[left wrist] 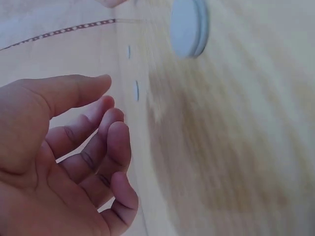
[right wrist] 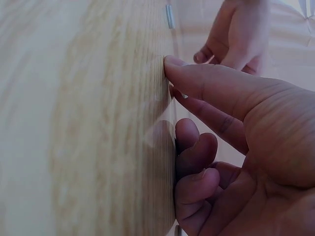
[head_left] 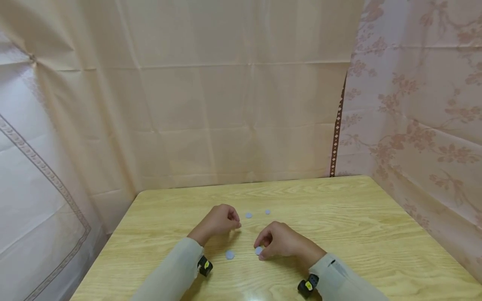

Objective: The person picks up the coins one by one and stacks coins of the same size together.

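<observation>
Right hand [head_left: 282, 240] at work on a pale disc [head_left: 258, 250]

The step in hand, as I judge it, is handling one disc at the near side of the group, either taking it up or setting it down; I cannot tell which. The disc is at the tabletop between the right thumb and forefinger, which appear to pinch its edges, though how firmly is hidden. The other right fingers curl inward. The left hand [head_left: 216, 220] is farther off and to the left, thumb apart from loosely bent fingers, holding nothing. The next move seems to call for a level, careful pinch, since so thin an edge offers little to grip.

The discs look smooth, matte and round, perhaps plastic. The near-left disc [head_left: 229, 254] shows a layered, stepped rim; a middle disc [head_left: 248, 215] and a smaller-looking far disc [head_left: 267, 212] lie flat beyond the hands. The table [head_left: 376, 234] has yellowish, streaky wood grain, with creased beige cloth [head_left: 226, 104] hanging behind.
</observation>
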Demonstrator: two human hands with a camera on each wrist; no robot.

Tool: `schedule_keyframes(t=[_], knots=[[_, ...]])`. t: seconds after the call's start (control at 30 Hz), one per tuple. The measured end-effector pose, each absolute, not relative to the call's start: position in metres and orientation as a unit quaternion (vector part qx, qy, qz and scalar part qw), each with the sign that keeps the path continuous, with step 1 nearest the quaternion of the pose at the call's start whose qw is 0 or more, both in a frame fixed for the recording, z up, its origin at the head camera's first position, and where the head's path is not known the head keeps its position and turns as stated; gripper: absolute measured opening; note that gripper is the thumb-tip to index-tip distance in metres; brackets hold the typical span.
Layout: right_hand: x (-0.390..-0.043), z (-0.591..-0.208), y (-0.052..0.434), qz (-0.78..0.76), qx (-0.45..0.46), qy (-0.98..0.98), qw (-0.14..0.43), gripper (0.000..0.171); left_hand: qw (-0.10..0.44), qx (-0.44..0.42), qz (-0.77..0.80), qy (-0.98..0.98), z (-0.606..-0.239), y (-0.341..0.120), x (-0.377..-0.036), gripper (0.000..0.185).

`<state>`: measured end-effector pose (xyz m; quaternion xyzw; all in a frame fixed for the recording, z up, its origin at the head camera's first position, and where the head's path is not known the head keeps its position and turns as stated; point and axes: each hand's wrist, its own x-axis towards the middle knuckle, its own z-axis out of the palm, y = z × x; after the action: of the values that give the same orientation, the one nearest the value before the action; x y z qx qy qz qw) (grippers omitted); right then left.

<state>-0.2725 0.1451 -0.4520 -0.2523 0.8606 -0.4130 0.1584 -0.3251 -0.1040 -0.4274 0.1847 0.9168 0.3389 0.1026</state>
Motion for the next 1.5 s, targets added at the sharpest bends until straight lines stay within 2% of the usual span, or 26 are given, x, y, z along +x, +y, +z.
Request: schedule_keyframes(t=[0.4,0.77,1.17,1.5], knots=[[-0.272,-0.453,0.145,-0.422,-0.242,0.859,0.162,0.021,0.101,0.167,0.331,0.923,-0.438,-0.087,-0.357,0.023],[-0.273,-0.454,0.146,-0.422,-0.241,0.858,0.167,0.021,0.105,0.163,0.333,0.923,-0.434,-0.074,-0.365,0.028],[-0.272,-0.454,0.145,-0.418,-0.244,0.860,0.164,0.020,0.077,0.144,0.321,0.933,-0.438,-0.063,-0.364,0.015],[-0.270,-0.454,0.146,-0.424,-0.240,0.855,0.175,0.020,0.085,0.137,0.325,0.932,-0.436,-0.061,-0.360,0.014]])
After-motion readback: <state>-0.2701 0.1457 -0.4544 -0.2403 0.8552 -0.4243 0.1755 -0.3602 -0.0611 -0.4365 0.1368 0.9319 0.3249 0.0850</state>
